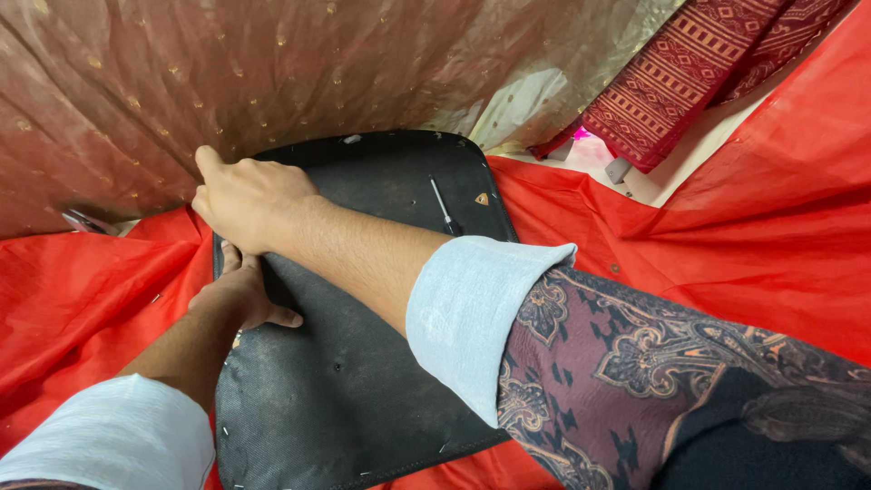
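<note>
Black seat board (363,363): left hand (240,295) flat on edge, fingertips hidden; right hand (245,200) fingers curled, grip unclear.

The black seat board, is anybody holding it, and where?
Both. The left hand presses flat on the black seat board's left edge; the right hand grips its upper left corner, by the sheer brown fabric.

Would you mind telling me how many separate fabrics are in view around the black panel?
3. The red cloth lies under and right of the black panel; a sheer brown-gold fabric hangs behind; a patterned maroon fabric hangs top right. More may be hidden.
</note>
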